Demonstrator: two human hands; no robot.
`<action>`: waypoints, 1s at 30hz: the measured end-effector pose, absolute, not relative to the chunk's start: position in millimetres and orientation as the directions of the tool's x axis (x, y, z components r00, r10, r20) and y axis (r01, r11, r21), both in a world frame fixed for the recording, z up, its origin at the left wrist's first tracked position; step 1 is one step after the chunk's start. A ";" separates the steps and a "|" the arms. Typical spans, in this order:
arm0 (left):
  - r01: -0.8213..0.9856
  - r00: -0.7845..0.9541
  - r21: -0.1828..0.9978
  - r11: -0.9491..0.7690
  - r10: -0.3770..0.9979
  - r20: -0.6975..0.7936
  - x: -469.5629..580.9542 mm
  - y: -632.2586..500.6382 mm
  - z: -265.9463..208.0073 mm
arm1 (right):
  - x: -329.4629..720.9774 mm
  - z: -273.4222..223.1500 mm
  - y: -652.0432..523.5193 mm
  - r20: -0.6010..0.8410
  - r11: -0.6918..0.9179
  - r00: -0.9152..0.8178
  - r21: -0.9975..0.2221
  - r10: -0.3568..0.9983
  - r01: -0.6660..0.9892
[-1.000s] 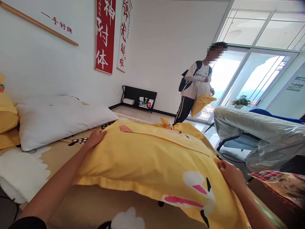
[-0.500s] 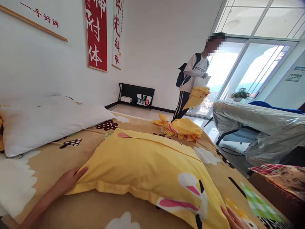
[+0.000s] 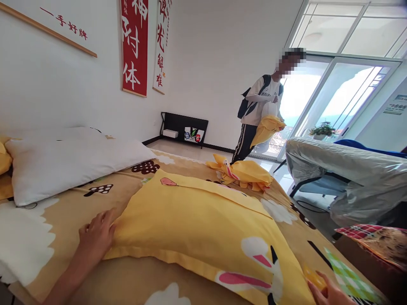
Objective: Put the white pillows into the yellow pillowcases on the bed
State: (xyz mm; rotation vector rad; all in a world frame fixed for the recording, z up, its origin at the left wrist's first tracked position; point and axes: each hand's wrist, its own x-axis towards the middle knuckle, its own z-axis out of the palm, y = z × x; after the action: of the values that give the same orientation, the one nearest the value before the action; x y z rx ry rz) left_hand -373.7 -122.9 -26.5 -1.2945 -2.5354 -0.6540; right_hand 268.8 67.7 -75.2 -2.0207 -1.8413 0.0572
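Observation:
A yellow pillow (image 3: 190,228) with a printed rabbit's face lies flat on the patterned bedsheet (image 3: 127,279) in front of me. My left hand (image 3: 97,237) rests at its near left corner, its bent fingers loosely apart and its thumb side against the fabric. By the right end, at the lower edge of the view, is my right hand (image 3: 330,290), only partly visible. Its fingers are apart, and the tips are close to the pillow's edge. Neither hand grips the cloth.
A white pillow (image 3: 76,161) lies at the left of the bed. Crumpled yellow cloth (image 3: 248,171) sits at the far edge. Beyond it a person (image 3: 263,97) stands holding yellow fabric. Right of the bed are plastic-covered furniture (image 3: 346,165) and a box (image 3: 365,254).
My left hand has loosened from the pillow's corner and its fingers have shifted up and outward. My right hand has moved slightly off the right edge. The view has tilted a little.

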 end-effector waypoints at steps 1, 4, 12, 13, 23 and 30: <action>0.850 -0.527 0.273 0.451 0.719 0.453 -359.7 -116.5 -8.9 | 258.0 -53.4 70.7 0.315 -0.021 0.110 -0.276 0.943 0.961; 0.980 -0.159 0.182 0.076 0.850 0.502 -307.7 -80.5 62.4 | 196.0 34.1 77.8 0.540 0.106 -0.012 -0.142 0.842 0.984; 0.943 -0.060 0.328 -0.061 0.935 0.348 -240.6 80.0 109.1 | 3.4 95.2 108.6 0.499 0.262 -0.154 -0.155 0.853 0.953; 0.934 -0.069 0.355 -0.021 0.969 0.239 -245.0 90.1 86.4 | -9.6 71.9 110.7 0.347 0.260 -0.193 -0.158 0.918 0.953; 0.931 0.055 0.350 -0.101 0.989 0.138 -295.6 85.5 0.3 | 42.9 11.9 136.4 0.169 0.155 -0.122 -0.200 0.978 0.968; 0.928 -0.013 0.355 -0.108 0.947 0.320 -319.2 38.6 -23.6 | 145.6 -41.1 81.5 0.199 0.054 0.028 -0.397 0.980 0.916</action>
State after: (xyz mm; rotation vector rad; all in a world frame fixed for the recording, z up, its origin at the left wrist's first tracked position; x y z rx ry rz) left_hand -319.2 38.6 -23.6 -2.2337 -2.1230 -0.7828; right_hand 145.6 81.5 -41.1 -1.8950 -1.9211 0.2030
